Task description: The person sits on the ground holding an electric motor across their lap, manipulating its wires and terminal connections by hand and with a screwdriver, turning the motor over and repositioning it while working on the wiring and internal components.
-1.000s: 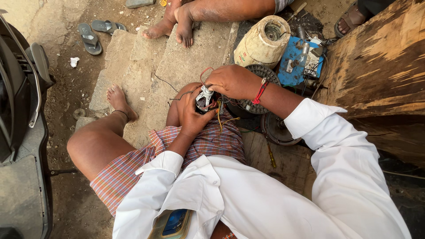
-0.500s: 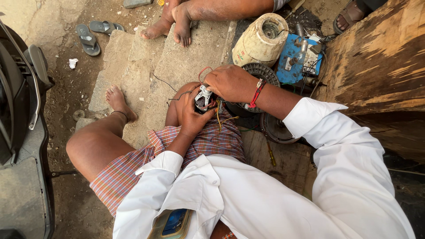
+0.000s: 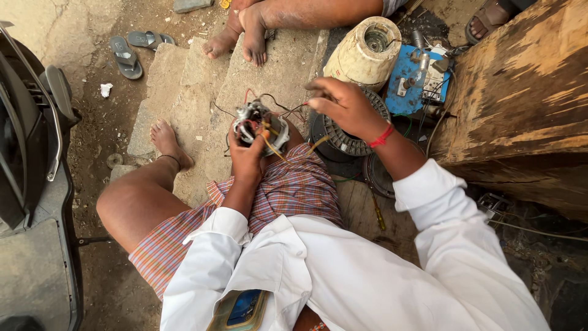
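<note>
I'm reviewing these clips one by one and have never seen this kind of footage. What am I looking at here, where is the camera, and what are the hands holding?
There is no machine: a person wears one camera on the head, looking down at their own body and hands. They sit on stone steps in a white shirt and checked shorts.

The left hand grips a small motor part, a metal core with red, black and yellow wires trailing from it. The right hand, with a red thread at the wrist, is raised beside it, fingers pinched; whether it holds a wire I cannot tell.

Beyond the hands lie a cream motor housing, a blue device and a dark ribbed ring. Another person's feet rest on the steps, near grey sandals.
</note>
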Demonstrator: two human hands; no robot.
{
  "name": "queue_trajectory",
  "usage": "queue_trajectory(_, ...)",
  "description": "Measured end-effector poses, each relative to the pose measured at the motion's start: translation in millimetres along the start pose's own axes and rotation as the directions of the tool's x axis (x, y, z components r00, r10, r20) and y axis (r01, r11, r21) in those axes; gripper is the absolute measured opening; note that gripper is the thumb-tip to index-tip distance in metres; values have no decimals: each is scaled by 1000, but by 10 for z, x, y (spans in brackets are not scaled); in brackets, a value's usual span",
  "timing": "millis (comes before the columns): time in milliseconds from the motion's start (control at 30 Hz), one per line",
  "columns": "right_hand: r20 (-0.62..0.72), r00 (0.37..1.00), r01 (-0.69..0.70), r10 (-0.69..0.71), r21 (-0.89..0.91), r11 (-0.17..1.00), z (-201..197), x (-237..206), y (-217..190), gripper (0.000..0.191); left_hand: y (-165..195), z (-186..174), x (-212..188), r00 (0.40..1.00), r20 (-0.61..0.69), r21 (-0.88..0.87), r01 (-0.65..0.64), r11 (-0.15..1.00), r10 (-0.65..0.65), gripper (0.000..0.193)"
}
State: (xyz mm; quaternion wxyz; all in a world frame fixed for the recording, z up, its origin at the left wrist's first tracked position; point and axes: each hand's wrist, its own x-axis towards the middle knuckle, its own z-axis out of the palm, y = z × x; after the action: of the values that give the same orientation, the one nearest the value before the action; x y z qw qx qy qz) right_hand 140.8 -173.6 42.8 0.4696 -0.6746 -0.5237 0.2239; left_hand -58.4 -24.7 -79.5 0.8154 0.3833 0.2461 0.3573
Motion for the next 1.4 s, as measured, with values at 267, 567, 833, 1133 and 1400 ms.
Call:
queue_trajectory(267,-153,926,-285,344,314,906,287,-358,387,30,187,-107,97,991,-113,-242,37,970,-66,66)
queue_trajectory(567,-32,971,-221,237,254,941,1123,-403,219,21,420,-156,-2,999,-27,-380,22,925,-35,54)
queue_trajectory(833,-339,940,-25,35,34,999,1372,-263,51,19,619,-105,-95,1000,-2,-420,-14,907,14,55)
queue_trajectory(1133,-411,856,231,-313,-238,943,1306,-131,-118,15,800,-62,-91,997,23,-519,-55,853,78,51)
queue_trajectory(1400,-309,918,205,-249,-167,964,1234,-28,-208,17,956,-17,-146,999,9,-510,-36,860,47,59)
